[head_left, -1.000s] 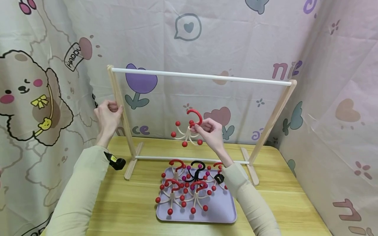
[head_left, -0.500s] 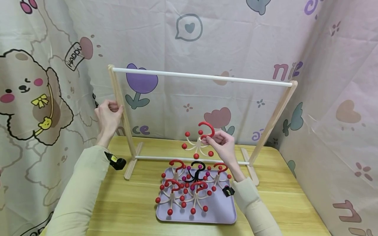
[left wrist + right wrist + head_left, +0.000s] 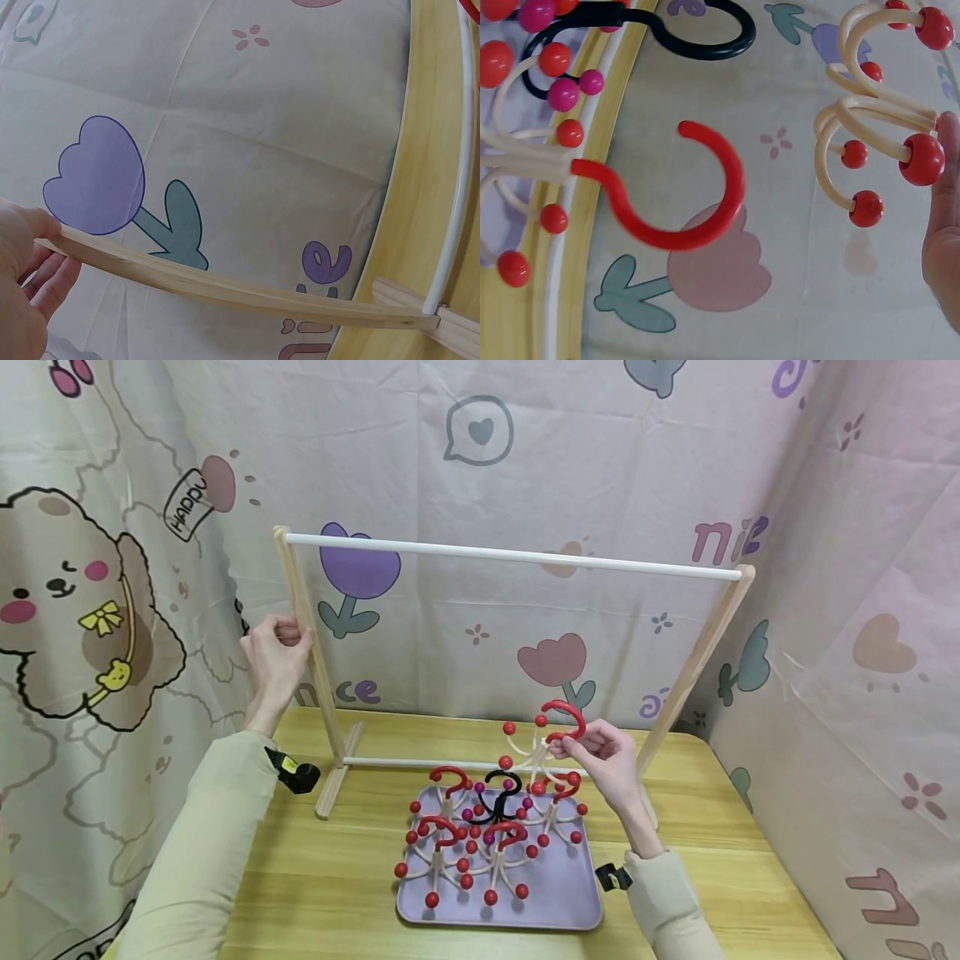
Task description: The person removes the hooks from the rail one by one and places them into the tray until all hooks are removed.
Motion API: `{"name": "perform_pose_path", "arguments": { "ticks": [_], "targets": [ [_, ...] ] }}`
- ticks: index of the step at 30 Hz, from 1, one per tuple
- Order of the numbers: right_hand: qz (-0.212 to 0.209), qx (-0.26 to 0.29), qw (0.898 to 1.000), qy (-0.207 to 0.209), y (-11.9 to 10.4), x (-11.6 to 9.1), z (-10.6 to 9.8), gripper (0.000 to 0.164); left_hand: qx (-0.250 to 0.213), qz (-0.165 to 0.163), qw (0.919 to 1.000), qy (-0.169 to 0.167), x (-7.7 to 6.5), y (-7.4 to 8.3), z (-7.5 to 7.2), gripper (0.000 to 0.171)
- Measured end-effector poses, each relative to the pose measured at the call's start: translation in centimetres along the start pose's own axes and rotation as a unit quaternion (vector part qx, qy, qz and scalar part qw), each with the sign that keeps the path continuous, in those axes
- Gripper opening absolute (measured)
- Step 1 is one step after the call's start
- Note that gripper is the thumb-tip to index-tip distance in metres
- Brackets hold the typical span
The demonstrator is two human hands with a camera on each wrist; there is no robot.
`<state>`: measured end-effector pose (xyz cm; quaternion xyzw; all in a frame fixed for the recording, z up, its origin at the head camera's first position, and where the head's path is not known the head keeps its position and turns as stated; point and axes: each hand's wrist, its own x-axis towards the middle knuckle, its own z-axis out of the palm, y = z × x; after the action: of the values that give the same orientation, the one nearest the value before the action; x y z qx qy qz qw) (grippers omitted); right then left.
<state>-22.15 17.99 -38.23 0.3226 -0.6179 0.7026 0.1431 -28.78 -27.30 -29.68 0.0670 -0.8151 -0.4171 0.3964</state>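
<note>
In the head view my left hand (image 3: 273, 664) grips the left wooden post (image 3: 321, 681) of a rack. The left wrist view shows thumb and fingers (image 3: 56, 289) around that post. My right hand (image 3: 609, 764) pinches the base of the red hook on an octopus hanger (image 3: 538, 758) with cream curved arms and red ball tips. It is held upright over the tray's back right corner. In the right wrist view the held hanger (image 3: 900, 112) shows its arms, its hook out of frame. Below it, a similar red-hooked hanger (image 3: 553, 817) stands on the lilac tray (image 3: 558, 893).
Several more red-hooked hangers (image 3: 437, 860) and a black one (image 3: 498, 810) with magenta balls share the tray. Behind stands the rack, with a white top bar (image 3: 510, 554) and low bar (image 3: 420, 763). Printed curtains (image 3: 480, 493) surround the wooden table (image 3: 720, 860).
My right hand has moved right and down with the octopus hanger, from in front of the rack's middle to over the tray's back right. My left hand stays on the post.
</note>
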Motion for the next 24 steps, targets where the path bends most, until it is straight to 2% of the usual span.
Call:
{"name": "perform_pose_path", "arguments": {
  "ticks": [6, 10, 24],
  "targets": [
    [-0.004, -0.006, 1.0, -0.015, -0.2, -1.8, -1.0, 0.007, -0.014, 0.0, 0.9999, -0.006, 0.0, 0.1, 0.1, 0.026],
    [-0.004, -0.015, 1.0, -0.028, -0.3, -3.0, -1.7, 0.004, -0.006, -0.003, 1.0, -0.003, 0.0, 0.1, 0.0, 0.025],
    [0.03, -0.031, 0.995, -0.093, -0.4, -5.9, -4.3, 0.009, -0.005, -0.015, 0.9998, -0.01, 0.0, 0.1, 0.0, 0.028]
  ]
}}
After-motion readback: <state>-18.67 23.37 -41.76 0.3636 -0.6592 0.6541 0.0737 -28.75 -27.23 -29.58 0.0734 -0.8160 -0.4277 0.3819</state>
